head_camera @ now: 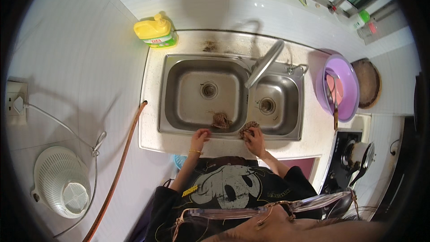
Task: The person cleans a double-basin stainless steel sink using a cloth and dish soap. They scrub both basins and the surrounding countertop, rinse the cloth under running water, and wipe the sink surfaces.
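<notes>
My right hand (255,141) grips a brown, net-like scrubbing pad (248,130) at the front rim, near the divider between the two basins. At the front edge of the large steel sink basin (188,84), my left hand (200,137) has its fingers bent together; whether something small is between them cannot be told. A second brown, rough-textured clump (221,120) lies inside the large basin, close to its front wall, between my hands. The small basin (285,107) is on the right. Over the divider reaches the metal faucet (265,64).
A yellow dish soap bottle (156,32) stands behind the sink at left. To the right are a purple basin (349,90) holding utensils, a round brown board (368,82) and a gas stove (339,151). An orange hose (126,151) runs down the left wall, near a hanging white strainer (57,174).
</notes>
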Motion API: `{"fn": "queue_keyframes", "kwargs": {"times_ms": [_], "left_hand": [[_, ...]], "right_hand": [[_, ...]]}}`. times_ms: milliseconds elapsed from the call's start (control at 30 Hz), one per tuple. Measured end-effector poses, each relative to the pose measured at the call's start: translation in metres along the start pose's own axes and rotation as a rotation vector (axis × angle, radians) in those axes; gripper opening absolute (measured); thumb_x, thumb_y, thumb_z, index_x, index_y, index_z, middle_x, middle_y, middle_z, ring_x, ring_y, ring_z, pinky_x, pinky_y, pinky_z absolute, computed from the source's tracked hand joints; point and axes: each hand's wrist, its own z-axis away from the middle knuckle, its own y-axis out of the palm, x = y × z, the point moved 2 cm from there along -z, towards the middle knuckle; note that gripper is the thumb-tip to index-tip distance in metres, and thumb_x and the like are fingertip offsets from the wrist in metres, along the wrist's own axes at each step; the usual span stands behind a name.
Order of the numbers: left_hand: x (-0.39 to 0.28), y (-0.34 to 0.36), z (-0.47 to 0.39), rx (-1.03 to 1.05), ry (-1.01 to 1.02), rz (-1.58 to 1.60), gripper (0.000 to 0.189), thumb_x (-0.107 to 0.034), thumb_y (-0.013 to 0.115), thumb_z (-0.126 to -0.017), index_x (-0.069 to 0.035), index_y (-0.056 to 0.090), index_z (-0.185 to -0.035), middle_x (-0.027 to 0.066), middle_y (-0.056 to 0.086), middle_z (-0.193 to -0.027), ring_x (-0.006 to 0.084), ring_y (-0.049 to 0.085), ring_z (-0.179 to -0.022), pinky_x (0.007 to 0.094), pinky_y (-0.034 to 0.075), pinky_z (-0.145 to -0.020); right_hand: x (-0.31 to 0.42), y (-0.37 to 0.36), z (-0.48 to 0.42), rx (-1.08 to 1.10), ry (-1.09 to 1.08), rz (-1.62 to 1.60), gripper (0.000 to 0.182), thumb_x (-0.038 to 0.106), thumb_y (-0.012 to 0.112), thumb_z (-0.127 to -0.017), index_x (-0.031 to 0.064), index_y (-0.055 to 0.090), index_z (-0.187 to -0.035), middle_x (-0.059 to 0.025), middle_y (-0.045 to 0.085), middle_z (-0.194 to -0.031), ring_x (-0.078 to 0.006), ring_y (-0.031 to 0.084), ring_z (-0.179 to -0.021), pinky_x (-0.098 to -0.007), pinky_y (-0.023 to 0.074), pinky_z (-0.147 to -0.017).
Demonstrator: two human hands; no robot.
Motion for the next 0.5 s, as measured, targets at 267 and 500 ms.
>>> {"fn": "queue_keyframes", "kwargs": {"times_ms": [267, 500], "left_hand": [[0.003, 0.012, -0.012, 0.035, -0.07, 0.041, 0.019, -0.008, 0.048, -0.086, -0.002, 0.056, -0.102, 0.0067, 0.061, -0.092, 0.0149, 0.059, -0.079, 0.0264, 0.049, -0.069], [-0.018, 0.023, -0.044, 0.101, -0.063, 0.034, 0.019, -0.011, 0.05, -0.087, -0.002, 0.055, -0.104, 0.0045, 0.061, -0.093, 0.0128, 0.058, -0.081, 0.0245, 0.047, -0.07]], "right_hand": [[-0.067, 0.0, -0.117, -0.188, 0.141, -0.014, 0.026, -0.001, 0.056, -0.066, 0.003, 0.06, -0.092, -0.0161, 0.05, -0.103, -0.0326, 0.048, -0.095, -0.0391, 0.0414, -0.08], [-0.199, -0.034, -0.19, -0.512, 0.31, -0.112, 0.017, 0.009, 0.053, -0.083, -0.0013, 0.057, -0.096, -0.0105, 0.058, -0.086, -0.0135, 0.054, -0.076, -0.0251, 0.043, -0.068]]}}
